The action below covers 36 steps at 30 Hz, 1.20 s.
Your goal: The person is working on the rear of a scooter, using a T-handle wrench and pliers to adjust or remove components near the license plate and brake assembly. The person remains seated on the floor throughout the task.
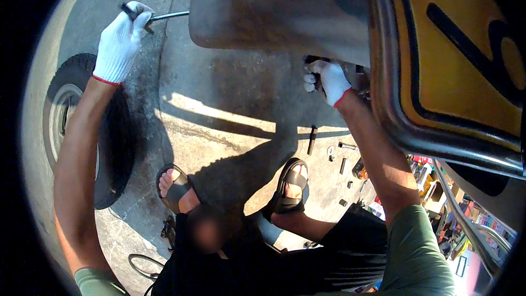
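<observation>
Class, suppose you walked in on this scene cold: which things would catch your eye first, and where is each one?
First, the big yellow panel with black markings filling the upper right. Next, the two white-gloved hands: the left hand raised at upper left gripping a dark metal rod, the right hand pressed up under the vehicle body at centre. Then the tyre on the concrete at left, and loose sockets scattered near the sandalled feet.

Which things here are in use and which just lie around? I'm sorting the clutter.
In use: left hand gripping a metal rod; right hand under the vehicle body.
Lying about: wheel, small metal parts on the ground, black hose.
</observation>
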{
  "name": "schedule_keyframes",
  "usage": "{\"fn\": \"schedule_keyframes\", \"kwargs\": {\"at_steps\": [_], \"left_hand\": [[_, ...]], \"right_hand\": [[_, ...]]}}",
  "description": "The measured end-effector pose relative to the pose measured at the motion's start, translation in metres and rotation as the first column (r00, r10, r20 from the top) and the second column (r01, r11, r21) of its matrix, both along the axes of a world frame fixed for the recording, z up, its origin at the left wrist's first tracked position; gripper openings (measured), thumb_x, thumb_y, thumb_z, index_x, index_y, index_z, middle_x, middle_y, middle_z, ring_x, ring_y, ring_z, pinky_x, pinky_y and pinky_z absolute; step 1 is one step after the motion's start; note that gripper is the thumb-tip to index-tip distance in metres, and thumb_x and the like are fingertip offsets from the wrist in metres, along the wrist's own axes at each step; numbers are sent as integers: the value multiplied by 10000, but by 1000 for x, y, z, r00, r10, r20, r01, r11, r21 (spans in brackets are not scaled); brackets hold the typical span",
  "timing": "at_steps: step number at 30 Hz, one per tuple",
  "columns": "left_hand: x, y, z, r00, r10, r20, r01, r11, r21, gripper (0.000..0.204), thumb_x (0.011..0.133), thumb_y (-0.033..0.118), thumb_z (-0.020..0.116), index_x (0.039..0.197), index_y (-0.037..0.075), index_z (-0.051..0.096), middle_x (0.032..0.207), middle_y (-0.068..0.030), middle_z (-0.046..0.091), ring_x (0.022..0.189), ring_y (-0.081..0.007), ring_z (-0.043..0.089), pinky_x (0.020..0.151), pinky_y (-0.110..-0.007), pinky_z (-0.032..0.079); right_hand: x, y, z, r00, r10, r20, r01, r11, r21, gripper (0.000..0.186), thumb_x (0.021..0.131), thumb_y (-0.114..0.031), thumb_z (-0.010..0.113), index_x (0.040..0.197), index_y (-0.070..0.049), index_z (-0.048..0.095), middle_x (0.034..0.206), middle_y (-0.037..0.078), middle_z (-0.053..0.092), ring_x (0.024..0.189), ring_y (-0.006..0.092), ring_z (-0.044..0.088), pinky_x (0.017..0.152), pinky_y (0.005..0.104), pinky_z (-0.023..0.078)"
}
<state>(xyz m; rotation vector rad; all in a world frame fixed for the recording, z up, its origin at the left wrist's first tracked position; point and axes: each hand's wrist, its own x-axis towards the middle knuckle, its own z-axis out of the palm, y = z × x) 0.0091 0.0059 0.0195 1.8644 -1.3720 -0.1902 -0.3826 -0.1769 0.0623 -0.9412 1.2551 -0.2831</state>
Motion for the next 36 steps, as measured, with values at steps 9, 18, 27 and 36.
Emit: {"fn": "schedule_keyframes", "kwargs": {"at_steps": [9, 18, 27, 36], "left_hand": [[31, -40, -16, 922, 134, -363, 179, 683, 708, 504, 955, 405, 408, 807, -57, 544, 681, -164, 577, 649, -293, 570, 679, -441, 419], [7, -4, 8, 999, -54, 1, 54, 994, 93, 415, 929, 109, 475, 1343, 81, 489, 1192, -232, 576, 1092, -372, 579, 930, -381, 454], [14, 14, 23, 844, -187, 503, 222, 975, -10, 384, 857, 76, 604, 1239, 62, 559, 1180, -172, 592, 1027, -307, 629, 863, -354, 513], [23, -40, -8, 987, 68, -147, 43, 764, 644, 564, 966, 451, 401, 948, -71, 612, 837, -285, 624, 860, -363, 620, 800, -424, 470]], "right_hand": [[-18, -15, -26, 999, 39, 27, -38, 998, -41, 104, 874, -9, 491, 974, -38, 496, 752, 57, 461, 593, 163, 411, 500, 330, 343], [-39, -26, -42, 994, 60, 91, -62, 998, 12, 144, 894, -6, 454, 1031, -46, 474, 816, 63, 469, 641, 169, 423, 543, 332, 365], [-26, -17, -31, 995, 48, 84, -47, 999, -17, 142, 902, -18, 426, 1030, -51, 479, 824, 70, 478, 637, 164, 408, 537, 333, 357], [-14, -13, -25, 991, 72, -110, -88, 986, -143, 84, 894, -25, 467, 962, -29, 516, 808, 68, 516, 585, 163, 470, 497, 318, 375]]}}
